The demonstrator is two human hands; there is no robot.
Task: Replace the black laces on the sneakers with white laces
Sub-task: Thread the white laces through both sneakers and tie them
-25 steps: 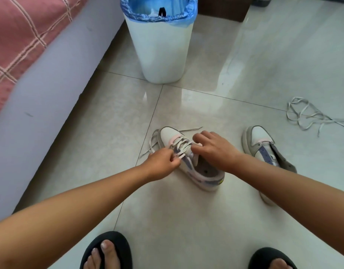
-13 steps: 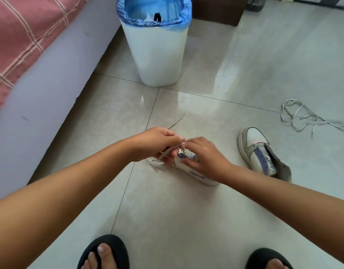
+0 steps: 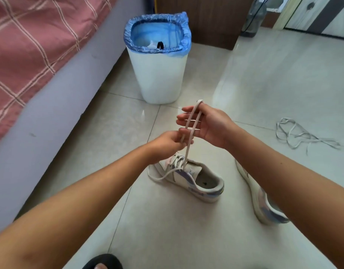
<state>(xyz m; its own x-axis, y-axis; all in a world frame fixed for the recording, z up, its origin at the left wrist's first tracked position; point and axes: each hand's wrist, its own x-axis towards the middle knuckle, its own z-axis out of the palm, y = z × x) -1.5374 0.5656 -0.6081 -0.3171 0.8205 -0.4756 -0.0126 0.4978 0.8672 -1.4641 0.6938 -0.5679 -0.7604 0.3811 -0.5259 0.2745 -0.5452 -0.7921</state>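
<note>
On glossy pale floor tiles (image 3: 264,94), beside a bed (image 3: 41,84) and bin (image 3: 159,74), the sneaker (image 3: 198,179) rests; left hand (image 3: 167,142) pinches its white lace (image 3: 188,136), looped over the spread right hand (image 3: 208,125).

Bin (image 3: 159,78) blocks ahead; floor (image 3: 264,90) right open.

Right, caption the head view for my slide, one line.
Both hands draw a white lace up from the laced sneaker: looped over the right hand, pinched by the left hand; spare lace on the floor.
</note>
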